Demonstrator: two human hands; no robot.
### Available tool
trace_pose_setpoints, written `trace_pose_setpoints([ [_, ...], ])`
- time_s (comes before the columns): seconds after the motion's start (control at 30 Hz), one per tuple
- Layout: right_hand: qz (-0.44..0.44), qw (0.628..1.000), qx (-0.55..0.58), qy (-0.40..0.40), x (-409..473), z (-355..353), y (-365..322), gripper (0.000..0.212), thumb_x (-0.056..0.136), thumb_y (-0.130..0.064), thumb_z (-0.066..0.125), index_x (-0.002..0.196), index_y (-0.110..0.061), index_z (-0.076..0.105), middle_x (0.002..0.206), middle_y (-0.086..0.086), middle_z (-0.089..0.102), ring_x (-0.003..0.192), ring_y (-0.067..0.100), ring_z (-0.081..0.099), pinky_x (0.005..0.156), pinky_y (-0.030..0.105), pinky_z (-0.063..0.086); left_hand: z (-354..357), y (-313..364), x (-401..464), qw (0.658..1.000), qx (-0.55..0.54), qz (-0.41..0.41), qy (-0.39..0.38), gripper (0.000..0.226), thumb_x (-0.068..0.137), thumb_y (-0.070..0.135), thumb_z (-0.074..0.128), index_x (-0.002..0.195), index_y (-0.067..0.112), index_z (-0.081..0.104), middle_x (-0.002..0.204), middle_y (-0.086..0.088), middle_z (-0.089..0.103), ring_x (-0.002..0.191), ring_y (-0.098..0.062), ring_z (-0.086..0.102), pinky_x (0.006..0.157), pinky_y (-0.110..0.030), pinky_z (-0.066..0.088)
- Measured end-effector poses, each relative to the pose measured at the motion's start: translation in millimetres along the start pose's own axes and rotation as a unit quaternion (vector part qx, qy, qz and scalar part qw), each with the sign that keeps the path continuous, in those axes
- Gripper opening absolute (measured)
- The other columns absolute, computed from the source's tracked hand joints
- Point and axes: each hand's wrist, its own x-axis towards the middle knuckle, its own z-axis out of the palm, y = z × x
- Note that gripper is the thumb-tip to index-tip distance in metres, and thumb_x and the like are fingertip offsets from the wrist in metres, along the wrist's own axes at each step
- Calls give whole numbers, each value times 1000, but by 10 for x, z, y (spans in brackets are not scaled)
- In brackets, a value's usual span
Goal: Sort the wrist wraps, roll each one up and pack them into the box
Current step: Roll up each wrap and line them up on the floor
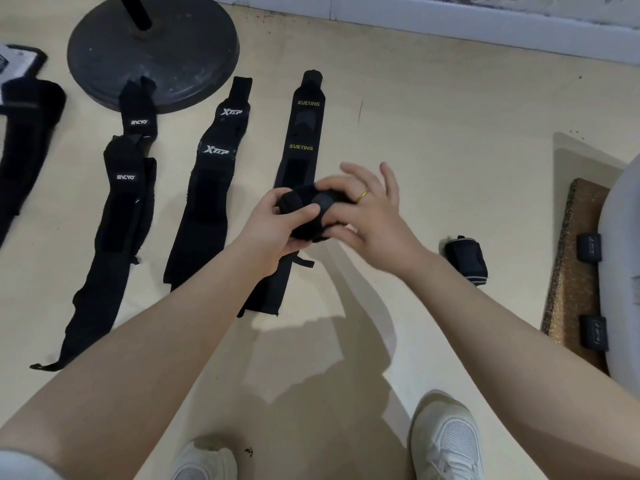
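A black wrist wrap (308,216), partly rolled into a thick bundle, is held between both hands above the pale floor (433,140). The left hand (277,230) is curled round the near side of the bundle, its thumb pressed across the top. The right hand (367,206) is laid over the far side: the thumb and lower fingers are pinched against the roll, while the upper fingers are spread and lifted clear of it (a gold ring (362,195) is worn on one finger). The hand is somewhat blurred.

Directly beneath the hands, a flat pair of wraps marked XUEYING (304,133) is laid out lengthwise on the floor. To its left, a pair marked XTEP (207,188) is laid parallel, and further left a crumpled pair marked ENCYO (121,209), whose far end is touching a round dark weight base (152,53). More black straps (24,140) are seen at the left edge.

To the right of the hands, a finished rolled wrap (465,259) is set on the floor, just beside a brown box (568,271). Two rolled wraps (590,289) are lodged inside the box along its right side, one nearer, one farther. White shoes (446,441) are visible at the bottom.
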Motion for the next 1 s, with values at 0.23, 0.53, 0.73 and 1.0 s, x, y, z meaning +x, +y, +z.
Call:
trace_pose_setpoints([
  [0.23, 165, 979, 119, 18, 25, 24, 96, 17, 83, -20, 65, 93, -7, 60, 116, 4, 51, 92, 26, 55, 76, 43, 49, 141, 10, 17, 998, 46, 24, -32, 32, 89, 12, 66, 118, 18, 53, 114, -6, 61, 98, -22, 67, 74, -30, 59],
  [0.53, 259, 905, 288, -176, -289, -66, 401, 64, 81, -22, 73, 135, -25, 40, 119, -9, 57, 109, 12, 55, 91, 17, 46, 527, -29, 76, 923, 353, 35, -147, 31, 74, 44, 74, 101, 42, 60, 94, 10, 65, 82, -18, 68, 75, -39, 58],
  [0.73, 263, 936, 216, -90, -463, -201, 591, 68, 83, -19, 71, 141, -14, 36, 139, -1, 42, 122, 10, 44, 98, 22, 37, 731, -134, 184, 967, 205, -71, -130, 28, 91, 31, 63, 118, 27, 57, 109, 1, 63, 84, -20, 67, 82, -34, 57],
  [1.0, 149, 977, 141, -65, -551, -84, 620, 40, 74, -46, 63, 95, -12, 64, 134, 10, 46, 123, 26, 43, 97, 31, 38, 718, -209, 231, 982, 56, -149, -101, 30, 94, 27, 60, 121, 15, 55, 120, -8, 54, 94, -38, 66, 66, -38, 60],
])
